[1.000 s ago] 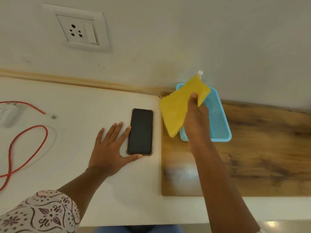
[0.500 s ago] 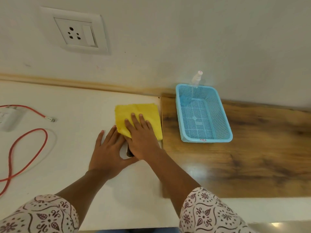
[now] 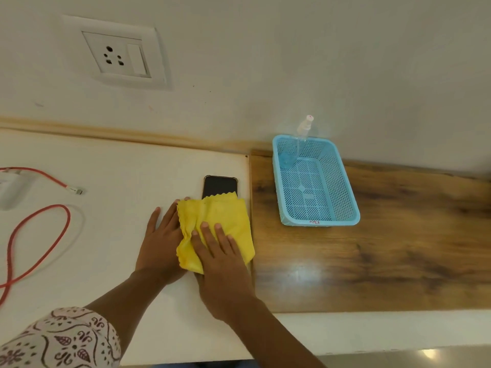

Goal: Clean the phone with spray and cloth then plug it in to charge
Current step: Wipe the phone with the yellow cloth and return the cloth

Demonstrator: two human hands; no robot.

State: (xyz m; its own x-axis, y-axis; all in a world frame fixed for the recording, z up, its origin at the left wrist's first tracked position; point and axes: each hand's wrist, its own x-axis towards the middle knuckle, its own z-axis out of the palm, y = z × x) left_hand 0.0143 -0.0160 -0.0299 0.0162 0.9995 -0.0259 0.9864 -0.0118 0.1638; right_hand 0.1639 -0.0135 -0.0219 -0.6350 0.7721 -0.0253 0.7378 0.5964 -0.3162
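Note:
A black phone (image 3: 220, 185) lies face up on the white counter; only its far end shows. A yellow cloth (image 3: 218, 216) covers the rest of it. My right hand (image 3: 220, 258) lies flat on the cloth's near part and presses it onto the phone. My left hand (image 3: 160, 243) rests flat on the counter, touching the phone's left side, its fingertips partly under the cloth's edge. A clear spray bottle (image 3: 299, 140) stands in the far left corner of a blue mesh basket (image 3: 348, 197).
A red charging cable (image 3: 39, 229) loops at the left, its plug end (image 3: 75, 191) free, beside a white charger block (image 3: 10, 189). A wall socket (image 3: 117, 57) sits above the counter. The basket stands on a wooden board (image 3: 385, 261) at the right.
My right hand brought the cloth from the basket onto the phone, then dragged it toward me, uncovering the phone's far end. My left hand stayed beside the phone.

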